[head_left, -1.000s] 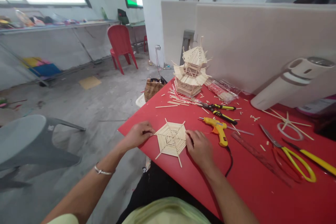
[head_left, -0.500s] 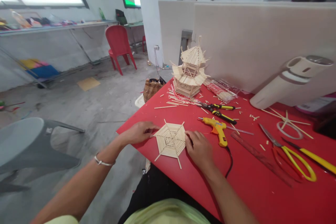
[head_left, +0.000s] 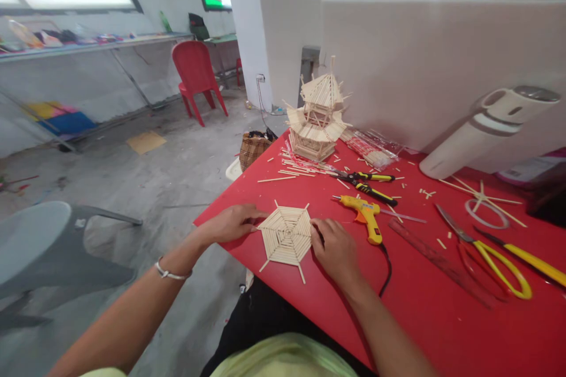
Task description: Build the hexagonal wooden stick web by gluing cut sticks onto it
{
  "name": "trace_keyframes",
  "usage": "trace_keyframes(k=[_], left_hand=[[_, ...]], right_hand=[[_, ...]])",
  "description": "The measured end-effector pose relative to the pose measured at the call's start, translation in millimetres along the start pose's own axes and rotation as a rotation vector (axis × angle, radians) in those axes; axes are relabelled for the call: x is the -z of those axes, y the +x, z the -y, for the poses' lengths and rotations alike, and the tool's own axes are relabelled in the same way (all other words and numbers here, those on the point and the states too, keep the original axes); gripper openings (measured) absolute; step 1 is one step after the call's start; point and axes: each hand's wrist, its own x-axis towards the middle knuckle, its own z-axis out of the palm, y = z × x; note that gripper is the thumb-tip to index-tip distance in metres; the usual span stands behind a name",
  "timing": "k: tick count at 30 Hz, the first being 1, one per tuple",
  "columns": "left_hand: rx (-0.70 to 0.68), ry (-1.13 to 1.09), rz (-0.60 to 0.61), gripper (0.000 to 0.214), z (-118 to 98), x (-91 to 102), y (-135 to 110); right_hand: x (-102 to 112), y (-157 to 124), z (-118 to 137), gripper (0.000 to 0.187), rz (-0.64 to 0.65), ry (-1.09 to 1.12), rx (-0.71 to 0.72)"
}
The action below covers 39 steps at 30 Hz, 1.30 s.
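Observation:
A six-sided web-like panel of thin wooden sticks lies flat on the red table, with several stick ends poking out at its corners. My left hand is at the panel's left corner, its thumb and forefinger closed about the stick end there. At the opposite corner my right hand has curled fingers gripping the edge; part of that grip is hidden. To the right of this hand lies a yellow hot glue gun, its nozzle pointing left.
Behind stands a stick-built pagoda model among loose sticks. Cutting pliers, a clear ruler, scissors, a star of sticks and a white flask lie or stand rightward. A grey stool is left.
The camera view has shifted slightly. Both hands stay at the panel's two sides, and the panel has hardly moved.

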Motion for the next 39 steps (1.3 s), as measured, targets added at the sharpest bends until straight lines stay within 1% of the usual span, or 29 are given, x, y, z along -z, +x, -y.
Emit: trace_keyframes(k=[5,8,17,28,39], left_hand=[[0.008,-0.003,-0.023,0.035,-6.8,0.9,-0.8],[0.01,0.014,-0.013,0.036,-8.7,0.8,-1.2],[0.001,0.033,-0.013,0.036,-6.0,-0.6,-1.2],[-0.002,0.081,0.01,0.039,-4.9,-0.2,-0.6],[0.002,0.082,0.011,0.038,-6.6,-0.2,-0.6]], right_hand=[[-0.8,-0.1,0.0,0.025,0.001,0.0,-0.005],[-0.9,0.3,0.0,0.025,0.007,0.001,-0.01],[-0.6,1.0,0.4,0.022,0.017,0.014,-0.014],[0.7,1.4,0.8,0.023,0.051,0.025,-0.035],[-0.8,0.7,-0.2,0.024,0.045,0.016,-0.031]])
